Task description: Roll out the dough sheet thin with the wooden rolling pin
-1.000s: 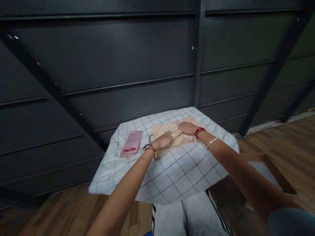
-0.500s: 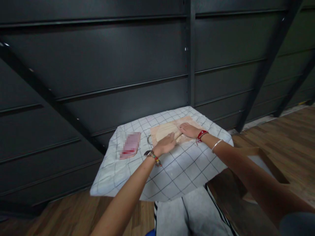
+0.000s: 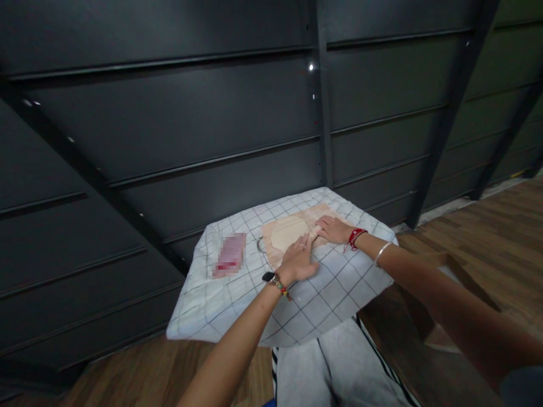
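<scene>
A flat cream-coloured sheet [image 3: 291, 229], like cloth or dough, lies on a peach-coloured mat [image 3: 271, 257]. Along the sheet's right side runs a narrow cream-coloured roll [image 3: 314, 232]. My left hand [image 3: 298, 260] rests at the roll's near end, fingers stretched and thumb held apart. At the far end my right hand [image 3: 333, 229] bends its fingers over the roll. What lies under the fingertips is hidden. A thin dark curved strip [image 3: 260, 245] shows by the mat's left edge.
A table with a white checked cloth [image 3: 237, 305] carries everything. Left of the mat lies a pink packet [image 3: 231, 254], blurred by pixels. A dark metal partition [image 3: 220, 113] rises behind the table. An open cardboard box [image 3: 470, 282] stands on the floor at right.
My left hand has shifted slightly right, its thumb now spread out. My right hand stays on the roll's far end. The camera view has tilted a little.
</scene>
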Available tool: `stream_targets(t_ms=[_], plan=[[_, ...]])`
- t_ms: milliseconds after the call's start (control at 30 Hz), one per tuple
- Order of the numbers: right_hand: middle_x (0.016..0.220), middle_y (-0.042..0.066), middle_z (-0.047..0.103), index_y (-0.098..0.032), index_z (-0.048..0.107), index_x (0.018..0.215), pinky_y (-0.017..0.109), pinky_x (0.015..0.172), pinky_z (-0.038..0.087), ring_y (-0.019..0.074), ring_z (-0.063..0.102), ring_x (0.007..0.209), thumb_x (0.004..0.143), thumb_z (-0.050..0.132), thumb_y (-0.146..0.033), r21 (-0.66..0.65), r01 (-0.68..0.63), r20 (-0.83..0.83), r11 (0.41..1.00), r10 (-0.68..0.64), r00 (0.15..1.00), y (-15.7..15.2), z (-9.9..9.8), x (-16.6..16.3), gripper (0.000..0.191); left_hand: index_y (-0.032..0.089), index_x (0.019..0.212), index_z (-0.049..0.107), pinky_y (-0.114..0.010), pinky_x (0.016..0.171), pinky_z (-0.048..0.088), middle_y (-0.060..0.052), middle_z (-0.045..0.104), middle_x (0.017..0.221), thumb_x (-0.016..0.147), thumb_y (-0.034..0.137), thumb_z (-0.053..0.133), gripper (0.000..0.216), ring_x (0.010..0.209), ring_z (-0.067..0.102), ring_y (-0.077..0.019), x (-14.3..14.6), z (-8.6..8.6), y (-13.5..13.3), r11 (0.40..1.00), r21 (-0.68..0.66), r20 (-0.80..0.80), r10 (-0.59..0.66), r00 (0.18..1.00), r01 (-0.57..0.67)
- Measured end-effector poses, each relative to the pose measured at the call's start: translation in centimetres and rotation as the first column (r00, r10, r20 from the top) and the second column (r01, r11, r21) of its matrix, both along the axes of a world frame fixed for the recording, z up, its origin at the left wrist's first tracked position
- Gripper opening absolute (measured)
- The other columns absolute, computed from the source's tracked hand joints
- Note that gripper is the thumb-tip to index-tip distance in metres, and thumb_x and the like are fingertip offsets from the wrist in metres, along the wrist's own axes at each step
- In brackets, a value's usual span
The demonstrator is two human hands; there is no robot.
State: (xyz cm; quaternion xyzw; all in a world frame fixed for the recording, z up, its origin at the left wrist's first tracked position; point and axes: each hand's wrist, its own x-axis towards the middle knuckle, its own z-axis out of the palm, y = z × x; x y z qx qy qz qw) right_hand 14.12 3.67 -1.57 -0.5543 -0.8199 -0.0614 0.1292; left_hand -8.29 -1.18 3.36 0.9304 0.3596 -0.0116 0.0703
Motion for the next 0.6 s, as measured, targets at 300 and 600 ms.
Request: stream_targets(t_ms=[300,600], plan=[[0.118,0.016,0.06,-0.016,0.059,0.117,0.054,0.102,0.029,0.0292,0.052,0.114,0.094,0.047,-0.043,-0.055,0.015,0.156,0.998,-0.007,0.988,-0.6,2.0,0.4,0.037,0.001,0.15,0.018,-0.036,0.117,0.015,-0.018,0.017,0.156,0.083,0.027,0.04,0.075,0.145,0.011,-0.0257,-0.9,-0.2,0.6,0.998,0.032,-0.01,-0.044,0.999,0.045],[0.116,0.014,0.065,-0.015,0.066,0.105,0.041,0.101,0.031,0.0242,0.055,0.112,0.097,0.039,-0.031,-0.127,0.018,0.066,0.992,-0.01,0.998,2.1,6.0,-2.4,0.033,0.01,0.143,0.038,-0.045,0.114,0.021,-0.016,0.037,0.149,0.1,0.041,0.018,0.057,0.142,0.023,-0.0301,-3.2,-1.4,6.2,0.972,0.152,0.07,0.168,0.983,-0.177]])
